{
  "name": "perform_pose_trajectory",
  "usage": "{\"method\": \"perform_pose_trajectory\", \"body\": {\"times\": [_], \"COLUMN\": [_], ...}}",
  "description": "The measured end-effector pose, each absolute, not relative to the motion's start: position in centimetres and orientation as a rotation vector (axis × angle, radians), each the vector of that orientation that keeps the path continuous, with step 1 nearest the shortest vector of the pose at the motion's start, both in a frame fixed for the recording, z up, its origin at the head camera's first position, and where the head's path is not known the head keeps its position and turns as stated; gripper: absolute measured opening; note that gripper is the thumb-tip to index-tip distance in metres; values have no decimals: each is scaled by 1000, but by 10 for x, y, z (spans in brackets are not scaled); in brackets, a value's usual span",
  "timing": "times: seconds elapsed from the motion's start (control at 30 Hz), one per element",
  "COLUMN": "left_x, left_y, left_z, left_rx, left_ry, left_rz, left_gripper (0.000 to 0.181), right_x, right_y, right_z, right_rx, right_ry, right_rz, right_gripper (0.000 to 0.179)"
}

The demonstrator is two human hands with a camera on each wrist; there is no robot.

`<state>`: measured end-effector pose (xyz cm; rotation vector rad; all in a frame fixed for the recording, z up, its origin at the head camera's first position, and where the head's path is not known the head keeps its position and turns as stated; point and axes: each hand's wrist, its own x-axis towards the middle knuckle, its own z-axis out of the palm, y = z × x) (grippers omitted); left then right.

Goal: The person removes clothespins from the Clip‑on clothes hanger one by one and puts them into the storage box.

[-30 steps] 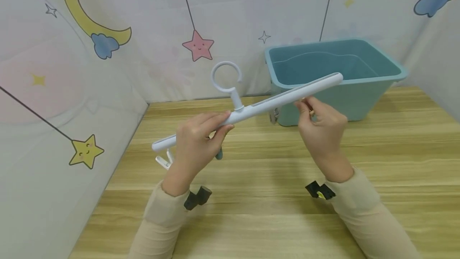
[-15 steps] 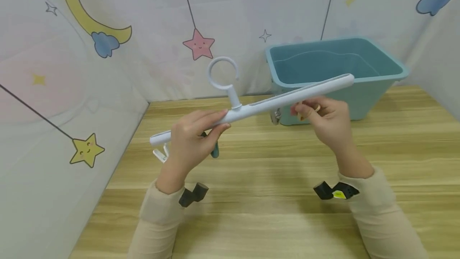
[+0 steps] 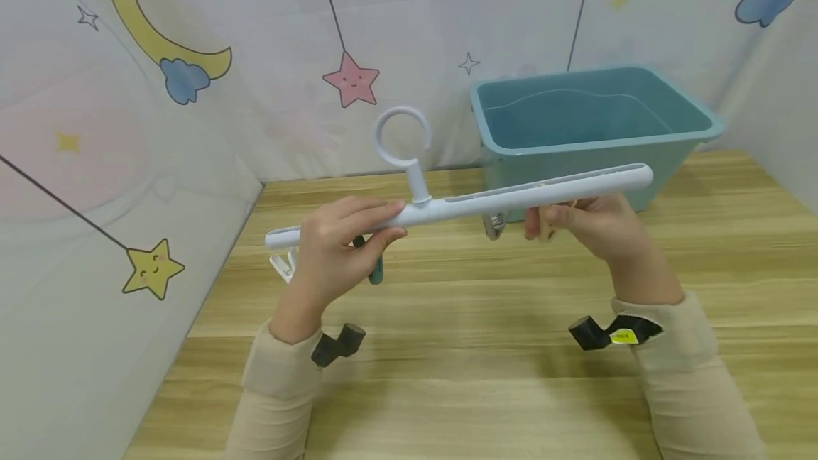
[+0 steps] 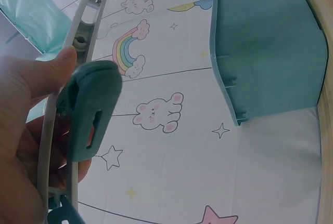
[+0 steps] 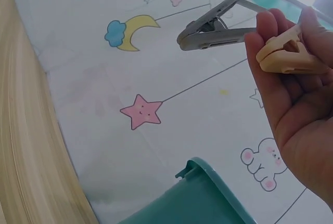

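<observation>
Left hand [image 3: 339,250] pinches a pale plastic hanger [image 3: 543,196] above the wood-grain table [image 3: 460,389], toward its far edge; teal clip [image 4: 96,107] and grey clip [image 5: 218,38] already attached; right hand [image 3: 610,233] pinches beige plastic clip [image 5: 291,64], attachment unclear

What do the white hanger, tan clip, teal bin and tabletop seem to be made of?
White hanger: likely plastic, satin; rounded, moulded-looking end.
Tan clip: likely plastic, matte; one even colour.
Teal bin: probably plastic, faintly glossy; smooth, moulded-looking rim.
Tabletop: wood or wood-look laminate, low sheen; streaked grain.
</observation>
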<state>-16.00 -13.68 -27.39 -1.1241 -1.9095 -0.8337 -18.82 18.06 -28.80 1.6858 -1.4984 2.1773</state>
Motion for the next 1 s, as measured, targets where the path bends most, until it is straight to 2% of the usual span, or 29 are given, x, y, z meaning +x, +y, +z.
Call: {"method": "perform_pose_trajectory", "body": {"times": [0.3,0.67,0.83,1.0], "left_x": [-162,-161,-160,-160], "left_y": [-136,-135,-136,-133], "left_z": [-275,-276,-276,-274], "left_rx": [-1189,-1276,-1307,-1336], "left_ry": [-1871,-1837,-1832,-1769], "left_rz": [-896,-991,-1011,-1049], "left_gripper": [34,33,26,27], "right_x": [-192,-181,-173,-171], "right_y": [181,148,133,124], "right_z": [-297,-287,-280,-279], "right_rx": [2004,2449,2604,2808], "right_ry": [-1348,-833,-630,-456], "right_rz": [2417,2477,2538,2470], "right_gripper": [18,21,17,29]}}
